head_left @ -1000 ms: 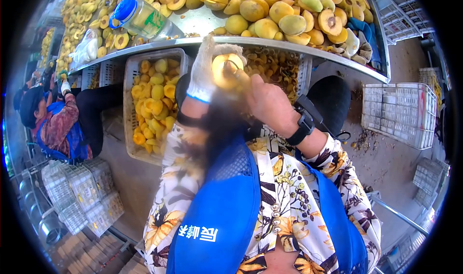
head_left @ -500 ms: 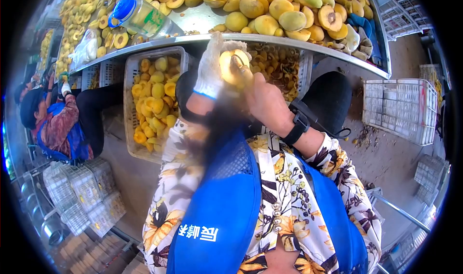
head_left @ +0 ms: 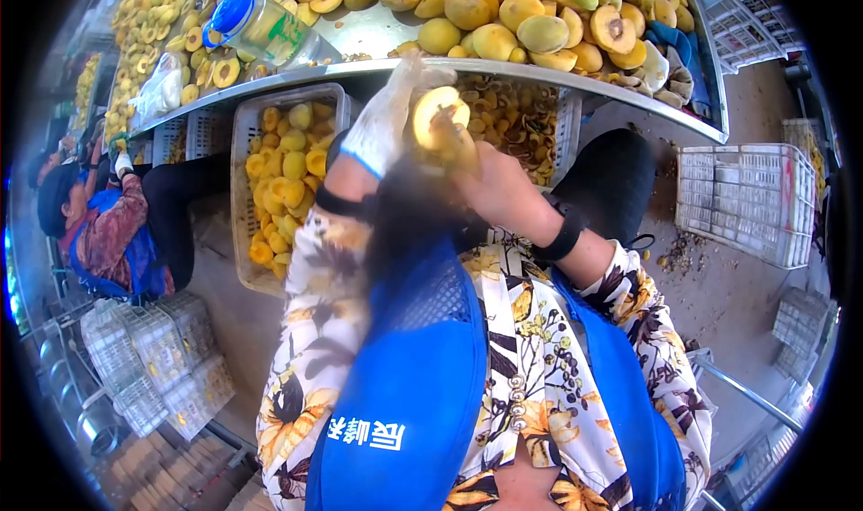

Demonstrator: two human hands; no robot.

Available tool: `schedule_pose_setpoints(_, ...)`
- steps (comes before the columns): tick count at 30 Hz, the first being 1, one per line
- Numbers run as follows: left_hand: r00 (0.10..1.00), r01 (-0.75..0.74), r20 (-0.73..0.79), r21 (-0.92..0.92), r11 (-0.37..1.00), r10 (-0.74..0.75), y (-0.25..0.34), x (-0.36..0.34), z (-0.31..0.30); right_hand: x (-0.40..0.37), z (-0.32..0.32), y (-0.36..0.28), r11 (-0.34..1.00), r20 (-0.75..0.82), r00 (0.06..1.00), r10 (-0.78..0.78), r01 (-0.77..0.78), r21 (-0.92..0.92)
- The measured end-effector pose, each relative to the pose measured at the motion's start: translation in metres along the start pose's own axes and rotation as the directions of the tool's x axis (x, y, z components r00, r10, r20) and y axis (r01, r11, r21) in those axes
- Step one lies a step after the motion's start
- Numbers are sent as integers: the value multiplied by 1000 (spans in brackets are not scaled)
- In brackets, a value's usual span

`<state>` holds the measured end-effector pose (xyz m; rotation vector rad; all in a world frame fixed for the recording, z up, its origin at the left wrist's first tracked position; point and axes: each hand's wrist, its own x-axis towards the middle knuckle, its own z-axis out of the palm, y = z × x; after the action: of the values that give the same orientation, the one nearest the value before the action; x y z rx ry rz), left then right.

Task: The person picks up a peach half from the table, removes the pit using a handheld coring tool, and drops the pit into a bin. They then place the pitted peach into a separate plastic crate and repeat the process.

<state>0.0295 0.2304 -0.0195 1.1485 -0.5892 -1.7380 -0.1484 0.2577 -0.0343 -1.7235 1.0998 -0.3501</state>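
My left hand (head_left: 391, 120), in a pale glove, is closed around a cut yellow fruit (head_left: 431, 111) just below the table edge. The cut face shows, with a brown patch in its middle. Close against the fruit's lower right is my bare right hand (head_left: 503, 183), its fingers bent together around something blurred that I cannot make out. A dark blur covers the area below the fruit. Under the hands, a crate (head_left: 568, 142) holds thin fruit pieces. To the left stands another crate (head_left: 243, 187) of yellow fruit halves (head_left: 289, 169).
The metal table (head_left: 360, 36) bears piled fruit (head_left: 494, 42), a blue-capped bottle (head_left: 270, 30) and a white bag (head_left: 160, 88). A co-worker (head_left: 112, 232) sits at the left. White crates stand at right (head_left: 742, 201) and lower left (head_left: 148, 358).
My gloved left hand has shifted slightly left and tilted, turning the fruit's brown middle more into view. My right hand has moved slightly, staying close to the fruit.
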Motion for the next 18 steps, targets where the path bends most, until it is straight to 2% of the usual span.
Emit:
schedule_pose_setpoints(1, 986, -115, -126, -21, 993, 112, -2, -3, 9, 2, 2, -1, 994, 4, 997, 77, -77, 81)
schedule_pose_setpoints(2, 968, -215, -154, -81, 973, 201, -18, 3, 8, 4, 5, -2, 975, 17, 988, 152, -152, 162)
schedule_pose_setpoints(3, 817, -450, -294, 216, 867, 497, -29, -4, 21, 1, 5, -9, 954, 46, 979, 196, -202, 221)
schedule_pose_setpoints(5, 793, -452, -416, 86, 888, 445, -46, -6, 27, -7, 2, -30, 896, 123, 953, 278, -303, 324)
schedule_pose_setpoints(6, 791, -482, -438, -12, 876, 429, -46, -6, 30, -6, 7, -26, 924, 69, 969, 237, -247, 292)
schedule_pose_setpoints(8, 802, -421, -509, -110, 900, 313, -39, -10, 37, -5, 19, -12, 968, -44, 989, 144, -132, 214)
schedule_pose_setpoints(9, 804, -390, -540, -161, 907, 250, -38, -13, 40, -4, 20, -11, 967, -26, 987, 158, -150, 205)
schedule_pose_setpoints(10, 789, -430, -551, -180, 885, 271, -45, -8, 38, -2, 21, -9, 966, -10, 985, 171, -166, 197)
schedule_pose_setpoints(14, 877, -224, -473, -257, 940, 79, -49, 8, 23, -2, 20, -17, 915, 35, 965, 258, -256, 312)
schedule_pose_setpoints(17, 938, -199, -327, -239, 951, 114, -70, 30, -4, -1, 21, -15, 902, 74, 953, 294, -302, 308)
schedule_pose_setpoints(18, 922, -203, -371, -207, 957, 115, -63, 24, 4, -1, 20, -15, 893, 97, 951, 294, -309, 326)
